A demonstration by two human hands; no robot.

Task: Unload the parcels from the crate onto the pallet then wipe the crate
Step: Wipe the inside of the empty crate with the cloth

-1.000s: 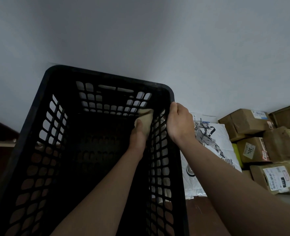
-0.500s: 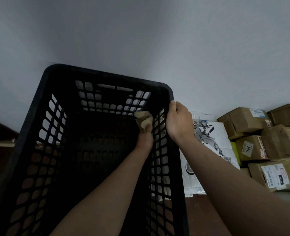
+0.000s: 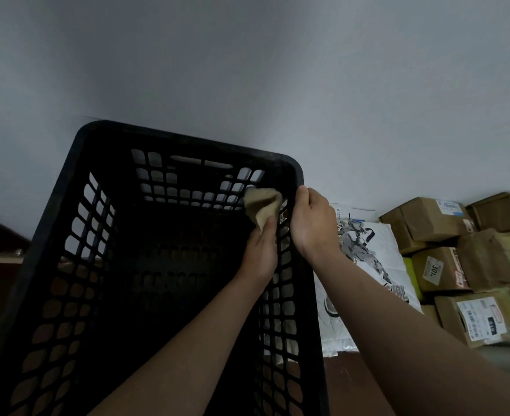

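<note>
Two grips apply: your right hand (image 3: 310, 223) curls over the black crate (image 3: 187, 141) rim to brace it; your left hand (image 3: 261, 255) holds the tan cloth (image 3: 261, 205) against its wall.

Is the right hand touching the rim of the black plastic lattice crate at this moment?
Touching. The head view shows the right hand with fingers curled over the right rim of the black plastic lattice crate, gripping it.

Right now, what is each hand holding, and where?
Left hand holds the tan cloth by its lower end; right hand grips the crate at its right rim.
</note>
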